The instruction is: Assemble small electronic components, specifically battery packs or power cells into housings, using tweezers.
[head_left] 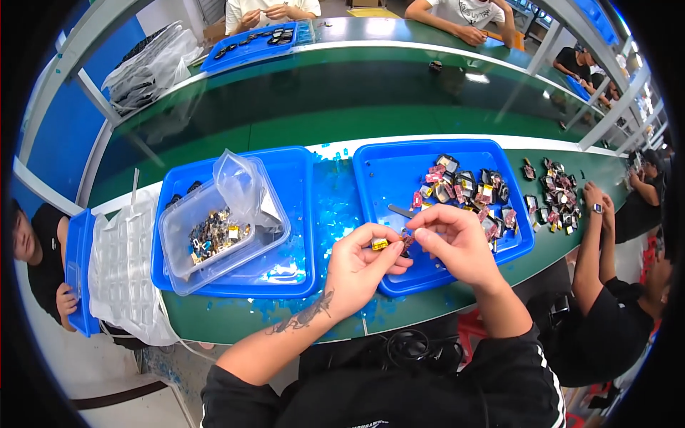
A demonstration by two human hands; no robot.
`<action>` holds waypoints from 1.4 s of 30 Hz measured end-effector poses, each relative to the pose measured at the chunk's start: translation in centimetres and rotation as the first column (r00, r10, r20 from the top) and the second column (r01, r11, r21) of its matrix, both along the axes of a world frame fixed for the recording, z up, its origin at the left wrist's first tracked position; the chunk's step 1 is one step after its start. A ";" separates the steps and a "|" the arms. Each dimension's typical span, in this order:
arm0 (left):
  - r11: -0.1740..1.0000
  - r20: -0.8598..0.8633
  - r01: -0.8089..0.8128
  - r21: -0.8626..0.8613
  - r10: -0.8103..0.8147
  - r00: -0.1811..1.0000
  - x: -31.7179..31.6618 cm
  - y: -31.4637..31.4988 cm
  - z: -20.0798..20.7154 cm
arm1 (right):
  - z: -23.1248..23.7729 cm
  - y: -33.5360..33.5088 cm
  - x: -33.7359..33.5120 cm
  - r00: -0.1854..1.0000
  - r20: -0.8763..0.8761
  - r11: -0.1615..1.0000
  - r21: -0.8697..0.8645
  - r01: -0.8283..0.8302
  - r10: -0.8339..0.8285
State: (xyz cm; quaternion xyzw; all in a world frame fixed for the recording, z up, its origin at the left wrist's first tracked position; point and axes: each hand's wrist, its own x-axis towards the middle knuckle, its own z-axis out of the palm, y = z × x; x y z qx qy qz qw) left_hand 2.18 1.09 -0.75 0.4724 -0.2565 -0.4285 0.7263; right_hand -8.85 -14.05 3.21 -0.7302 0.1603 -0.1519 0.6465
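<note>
Over the front edge of the right blue tray (pixel 372 187), my hands meet at a small electronic assembly with a yellow block (pixel 379 244). My left hand (pixel 362 262) pinches it between thumb and fingers. Fingertips of my right hand (pixel 457 246) close together on the dark end of the same assembly; the exact contact is hidden by the fingers. A thin dark metal strip (pixel 401 211), perhaps tweezers, sticks out beside the right fingers; whether that hand holds it, I cannot tell. Behind the hands, the tray bears a heap of black housings with red and yellow parts (pixel 464 187).
Left of me, another blue tray (pixel 303 214) carries a clear plastic tub (pixel 187 274) of tiny metal parts and a clear bag (pixel 239 182). More assemblies (pixel 556 196) lie on the green table at right, near a co-worker's hands (pixel 598 196). Blue scraps (pixel 335 207) litter the gap between trays.
</note>
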 end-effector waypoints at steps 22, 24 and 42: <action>0.998 -0.004 -0.063 -0.010 0.063 0.998 -1.1 0.5 -0.1 | 0.1 1.4 0.6 0.995 0.082 0.846 -0.534 -0.003 0.055; 0.997 0.002 -0.071 -0.011 0.071 0.997 -1.2 0.6 -0.2 | 0.1 1.8 0.5 0.994 0.095 0.792 -0.610 0.020 0.048; 0.996 0.096 -0.089 0.020 0.087 0.992 -1.1 0.5 -0.4 | -0.1 2.1 -0.6 0.999 -0.044 0.997 -0.075 0.016 -0.020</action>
